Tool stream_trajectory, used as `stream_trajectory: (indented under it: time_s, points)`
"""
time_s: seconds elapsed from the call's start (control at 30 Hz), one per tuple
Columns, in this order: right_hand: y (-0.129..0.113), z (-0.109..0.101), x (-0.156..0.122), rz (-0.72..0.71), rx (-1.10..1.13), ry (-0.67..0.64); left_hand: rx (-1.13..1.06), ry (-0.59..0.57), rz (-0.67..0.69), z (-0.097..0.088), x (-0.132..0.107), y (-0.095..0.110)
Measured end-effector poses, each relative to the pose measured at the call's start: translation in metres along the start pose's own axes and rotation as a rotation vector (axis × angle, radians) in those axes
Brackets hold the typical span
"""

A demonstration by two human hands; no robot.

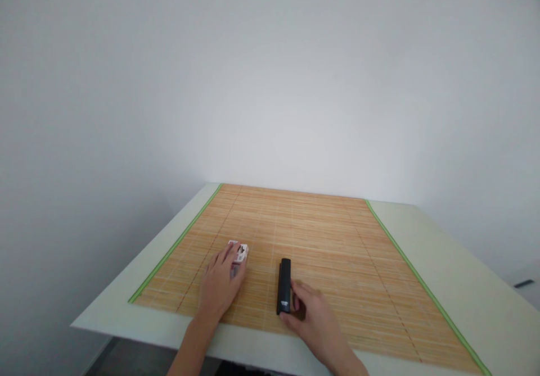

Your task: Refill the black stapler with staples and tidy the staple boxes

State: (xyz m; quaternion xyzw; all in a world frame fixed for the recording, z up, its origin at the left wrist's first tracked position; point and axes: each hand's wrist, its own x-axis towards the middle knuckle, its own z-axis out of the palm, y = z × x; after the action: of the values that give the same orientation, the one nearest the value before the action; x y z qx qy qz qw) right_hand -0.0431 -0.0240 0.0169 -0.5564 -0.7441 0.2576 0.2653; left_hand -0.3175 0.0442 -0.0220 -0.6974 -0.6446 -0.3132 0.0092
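My left hand [219, 283] lies on a small white box with red print [240, 252], fingers stretched over it and covering its near part. My right hand [314, 317] rests beside a black stapler [284, 285], thumb and fingertips touching its near right side, fingers loosely curled. Both things lie on a bamboo mat [320, 241] with green edging. The stapler lies lengthwise, pointing away from me, a little right of the box.
The mat covers most of a pale table [464, 275] that stands against a plain white wall. The table's left edge and near edge drop to a dark floor. A dark object shows at the far right edge.
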Motion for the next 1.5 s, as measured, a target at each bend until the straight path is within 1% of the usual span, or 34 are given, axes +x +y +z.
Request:
stream_trajectory:
  time_s: [0.1, 0.2, 0.27, 0.37, 0.53, 0.83, 1.0, 1.13, 1.23, 1.5]
  points:
    - [-0.020, 0.027, 0.020, -0.039, -0.121, 0.013, -0.019, -0.008, 0.006, -0.001, 0.001, -0.002]
    - [-0.039, 0.052, 0.036, -0.069, -0.150, 0.017, -0.012, -0.020, 0.006, -0.001, 0.003, -0.007]
    - [-0.047, 0.063, 0.045, -0.078, -0.157, 0.008, -0.007, -0.018, -0.001, -0.002, 0.003, -0.012]
    - [-0.055, 0.073, 0.053, -0.081, -0.165, 0.005, -0.032, -0.008, -0.006, -0.003, 0.004, -0.018]
    - [-0.058, 0.076, 0.059, -0.075, -0.160, 0.025, -0.112, 0.003, -0.007, -0.002, 0.005, -0.024]
    - [-0.056, 0.078, 0.064, -0.073, -0.195, 0.008, -0.253, 0.041, -0.111, 0.001, 0.005, -0.035]
    - [-0.057, 0.079, 0.065, -0.062, -0.219, 0.002, -0.278, 0.032, -0.113, 0.002, 0.006, -0.040]
    - [-0.059, 0.078, 0.062, -0.063, -0.197, 0.016, -0.284, 0.034, -0.127, 0.004, 0.006, -0.043]
    - [-0.060, 0.078, 0.061, -0.074, -0.177, 0.035, -0.276, 0.037, -0.128, 0.004, 0.005, -0.043]
    - [-0.061, 0.079, 0.062, -0.073, -0.183, 0.033, -0.268, 0.051, -0.117, 0.004, 0.004, -0.039]
